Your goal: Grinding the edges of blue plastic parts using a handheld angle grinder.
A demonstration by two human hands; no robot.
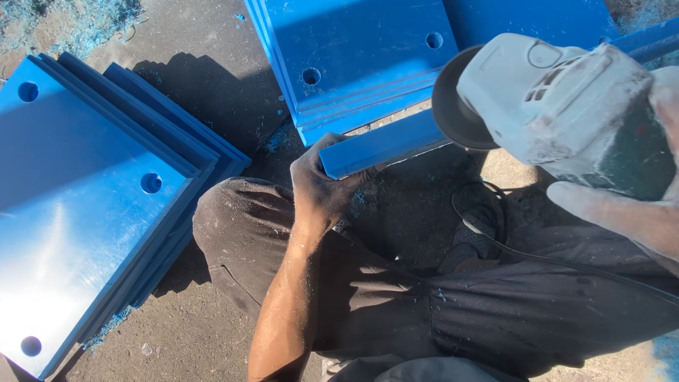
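Head view, looking down past bent knees in dark dusty trousers (368, 297). Left hand (322, 187), gloved and grimy, wrapped around the near end of a long blue plastic strip (385, 145), fingers (332, 145) curled shut over its top edge, thumb side underneath. Strip lying across the ground in front of the knees, running up and right toward the disc. Right hand (622, 205), also gloved, closed round the body of a dust-caked angle grinder (566, 106), dark disc (453, 106) held just beside or touching the strip's upper edge; contact itself hard to confirm. Power cord (509, 244) trailing across the lap.

Strip probably stiff, fairly light, smooth and a little slippery under dust, so best pinned near its end, well away from the disc. Grinder likely heavy and prone to kick; firm wrap on the body called for.

Stack of blue plates with round holes (92, 191) fanned out at left, glaring in sunlight. Second stack of blue plates (353, 56) at top centre, just behind the strip. Ground (212, 64) bare, gritty concrete or packed dirt, strewn with blue shavings (78, 18). Outdoors, harsh sun, hard shadows.
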